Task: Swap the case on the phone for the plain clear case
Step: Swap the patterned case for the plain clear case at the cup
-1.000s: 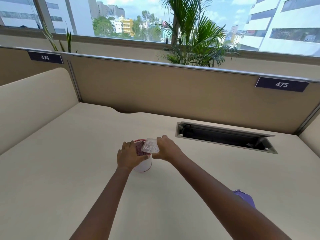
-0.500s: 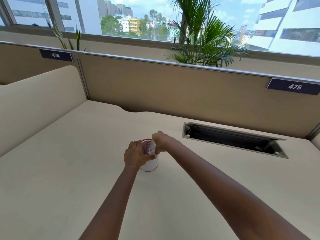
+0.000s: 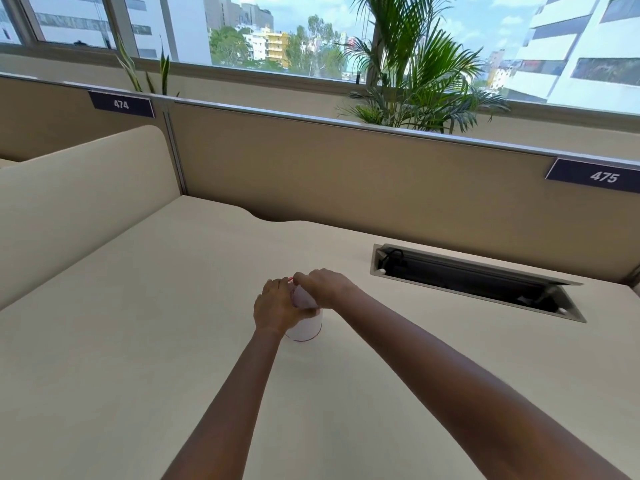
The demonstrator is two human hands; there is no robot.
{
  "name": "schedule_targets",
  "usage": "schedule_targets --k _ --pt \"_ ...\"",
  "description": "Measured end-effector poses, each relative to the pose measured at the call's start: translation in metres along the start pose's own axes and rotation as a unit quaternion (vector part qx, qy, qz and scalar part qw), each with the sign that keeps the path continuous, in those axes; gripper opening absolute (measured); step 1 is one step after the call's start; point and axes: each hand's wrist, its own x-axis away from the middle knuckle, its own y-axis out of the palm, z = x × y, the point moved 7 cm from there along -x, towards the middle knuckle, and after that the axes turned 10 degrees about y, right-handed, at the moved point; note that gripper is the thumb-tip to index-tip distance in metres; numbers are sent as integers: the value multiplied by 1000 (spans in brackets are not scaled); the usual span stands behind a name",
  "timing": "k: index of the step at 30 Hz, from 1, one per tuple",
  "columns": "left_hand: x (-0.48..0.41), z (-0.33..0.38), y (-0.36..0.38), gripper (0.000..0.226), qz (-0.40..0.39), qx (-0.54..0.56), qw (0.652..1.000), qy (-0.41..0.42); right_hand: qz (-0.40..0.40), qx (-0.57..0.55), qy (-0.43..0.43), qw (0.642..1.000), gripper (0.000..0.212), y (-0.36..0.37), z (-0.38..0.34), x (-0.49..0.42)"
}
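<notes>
Phone (image 3: 305, 326): lying flat on cream bench (image 3: 138, 341), well left of open cable hatch (image 3: 474, 282); white with thin red edging, near end showing, far end hidden under both hands. Left hand (image 3: 275, 310): resting on phone's left side, grip curling round its edge. Right hand (image 3: 323, 287): reaching over far end, grip pinching phone's top corner. Plain clear case: cannot tell it apart from phone. Both forearms stretching from view's near edge toward phone.
</notes>
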Motion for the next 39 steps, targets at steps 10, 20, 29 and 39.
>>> schedule_targets --k 10,20,29,39 --pt "-2 -3 2 79 -1 0 1000 -2 71 7 -31 997 53 -3 3 8" --pt "-4 -3 4 83 -13 -8 1000 -8 114 -85 -13 990 57 7 14 18" --pt "-1 -1 3 81 -14 2 1000 -5 102 -186 29 977 52 11 28 22" --pt "-5 -1 9 93 -72 33 997 10 -48 -651 156 741 64 41 73 27"
